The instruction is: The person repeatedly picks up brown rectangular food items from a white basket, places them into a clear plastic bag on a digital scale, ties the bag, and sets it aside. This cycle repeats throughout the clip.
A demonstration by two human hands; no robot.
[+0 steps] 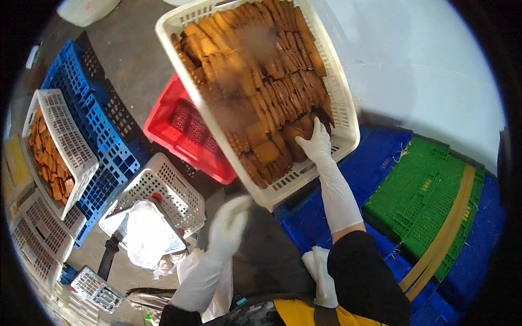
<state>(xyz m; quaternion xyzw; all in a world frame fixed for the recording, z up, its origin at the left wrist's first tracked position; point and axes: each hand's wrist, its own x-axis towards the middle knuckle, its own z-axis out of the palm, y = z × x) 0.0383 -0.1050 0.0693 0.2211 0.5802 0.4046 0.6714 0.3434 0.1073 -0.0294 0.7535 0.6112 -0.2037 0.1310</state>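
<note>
A large off-white plastic crate (346, 102) is before me, packed with rows of flat brown slabs (281, 98) that look like dried tofu. My right hand (319, 142), in a long white glove, reaches over the crate's near side. Its thumb and forefinger are spread against dark slabs at the end of a row; the other fingers are hidden, so a grip cannot be confirmed. My left hand (230, 222), also white-gloved, is motion-blurred just below the crate's near corner. Nothing shows in it, and its thumb seems apart from the fingers.
Partly under the large crate is a red crate (163, 126). To the left are a smaller white crate (153, 175), a scale (98, 289), a blue pallet (106, 134) and a crate of brown pieces (61, 134). Strapped green crates (416, 195) lie at right beside a pale wall (416, 61).
</note>
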